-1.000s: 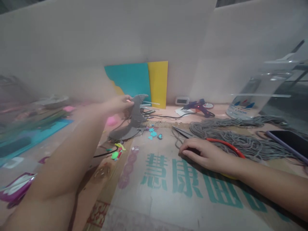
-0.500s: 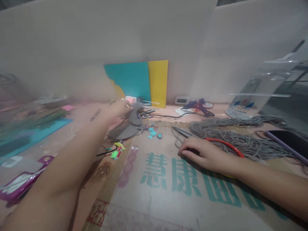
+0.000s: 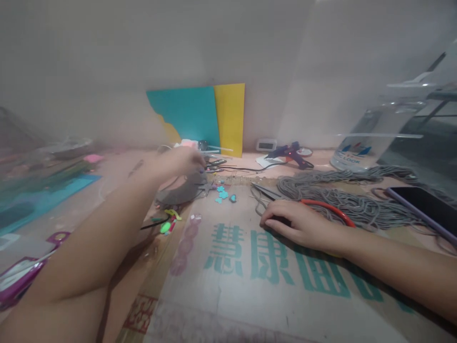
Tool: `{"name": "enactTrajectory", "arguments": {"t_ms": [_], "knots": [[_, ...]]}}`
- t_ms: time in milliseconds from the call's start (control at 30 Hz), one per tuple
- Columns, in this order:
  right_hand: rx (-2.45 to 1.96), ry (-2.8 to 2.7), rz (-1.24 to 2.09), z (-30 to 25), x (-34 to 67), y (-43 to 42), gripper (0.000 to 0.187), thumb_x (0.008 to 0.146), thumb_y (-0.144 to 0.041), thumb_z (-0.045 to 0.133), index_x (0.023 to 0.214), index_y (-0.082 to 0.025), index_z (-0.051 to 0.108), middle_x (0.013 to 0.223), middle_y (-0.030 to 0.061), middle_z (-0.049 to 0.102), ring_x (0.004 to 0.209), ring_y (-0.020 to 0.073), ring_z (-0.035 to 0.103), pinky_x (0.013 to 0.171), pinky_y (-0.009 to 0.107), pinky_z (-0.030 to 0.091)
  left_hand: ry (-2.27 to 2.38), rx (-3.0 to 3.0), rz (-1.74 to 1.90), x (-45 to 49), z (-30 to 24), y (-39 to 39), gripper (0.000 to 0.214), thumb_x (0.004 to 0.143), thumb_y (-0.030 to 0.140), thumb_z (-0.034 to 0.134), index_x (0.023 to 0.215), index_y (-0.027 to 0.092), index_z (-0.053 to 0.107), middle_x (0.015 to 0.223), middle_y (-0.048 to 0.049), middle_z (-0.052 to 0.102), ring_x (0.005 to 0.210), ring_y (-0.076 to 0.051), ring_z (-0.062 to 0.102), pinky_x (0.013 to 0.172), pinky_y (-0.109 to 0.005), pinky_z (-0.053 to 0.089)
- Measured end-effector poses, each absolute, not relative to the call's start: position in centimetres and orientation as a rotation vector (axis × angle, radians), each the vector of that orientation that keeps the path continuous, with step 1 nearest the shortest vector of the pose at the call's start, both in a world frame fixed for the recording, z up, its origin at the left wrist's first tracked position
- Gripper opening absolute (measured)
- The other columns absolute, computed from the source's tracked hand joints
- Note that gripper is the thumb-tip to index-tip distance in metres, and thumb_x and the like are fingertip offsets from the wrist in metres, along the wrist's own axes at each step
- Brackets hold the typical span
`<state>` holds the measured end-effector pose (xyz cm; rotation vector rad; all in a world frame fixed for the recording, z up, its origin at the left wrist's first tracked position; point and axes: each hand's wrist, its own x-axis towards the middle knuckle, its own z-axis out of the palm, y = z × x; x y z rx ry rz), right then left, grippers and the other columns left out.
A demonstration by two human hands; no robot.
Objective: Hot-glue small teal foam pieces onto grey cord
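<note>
My left hand [image 3: 183, 164] is stretched over a grey curved piece [image 3: 178, 190], its fingers bent down and drawn together. Blur and the hand itself hide whatever is between the fingertips. A small grey star shape [image 3: 205, 188] lies beside the grey piece. My right hand [image 3: 294, 221] rests on the printed cardboard [image 3: 228, 305], fingers loosely curved and thumb apart, with nothing seen in it. Right behind it lies a pair of scissors [image 3: 330, 209] with red handles and a metal point. Small turquoise cutouts [image 3: 223, 194] sit between the two hands.
A heap of grey cord [image 3: 357, 200], a phone [image 3: 424, 207] and a clear jug [image 3: 364, 138] are at the right. A glue gun [image 3: 291, 155] and a small white digital display [image 3: 266, 145] stand at the back. Turquoise [image 3: 185, 114] and yellow sheets [image 3: 230, 119] lean on the wall.
My left hand has moved slightly right and down over the grey piece, whose raised curved part is now mostly hidden. My right hand stays resting; the view has shifted slightly.
</note>
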<state>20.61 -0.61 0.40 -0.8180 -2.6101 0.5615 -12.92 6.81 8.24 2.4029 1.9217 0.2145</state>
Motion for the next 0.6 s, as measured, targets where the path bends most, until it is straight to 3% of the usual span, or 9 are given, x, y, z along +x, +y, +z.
{"name": "enactTrajectory", "arguments": {"t_ms": [100, 267, 600], "knots": [[-0.815, -2.614, 0.561, 0.4, 20.6, -0.6, 0.020, 0.096, -0.027, 0.049, 0.096, -0.020, 0.068, 0.095, 0.0062, 0.071, 0.089, 0.0180, 0.064, 0.080, 0.030, 0.049, 1.524, 2.551, -0.033, -10.6, 7.4, 5.6, 0.026, 0.082, 0.030, 0.054, 0.100, 0.030, 0.074, 0.108, 0.0021, 0.074, 0.093, -0.018, 0.066, 0.074, -0.024, 0.044], [-0.805, -2.623, 0.555, 0.5, 20.6, -0.5, 0.021, 0.096, -0.027, 0.049, 0.096, -0.019, 0.068, 0.095, 0.0065, 0.071, 0.089, 0.0181, 0.064, 0.080, 0.030, 0.049, 1.396, 2.591, -0.261, -8.4, 5.8, 4.5, 0.021, 0.074, 0.032, 0.065, 0.093, 0.030, 0.074, 0.086, 0.0014, 0.075, 0.072, -0.019, 0.064, 0.060, -0.026, 0.038], [-0.797, -2.608, 0.554, 0.6, 20.5, -0.6, 0.020, 0.096, -0.026, 0.050, 0.095, -0.020, 0.068, 0.094, 0.0067, 0.071, 0.088, 0.0186, 0.064, 0.079, 0.031, 0.049, 1.346, 2.729, -0.228, -7.2, 5.0, 4.6, 0.022, 0.072, 0.021, 0.062, 0.090, 0.029, 0.071, 0.082, 0.0007, 0.072, 0.068, -0.019, 0.061, 0.056, -0.028, 0.032]]}}
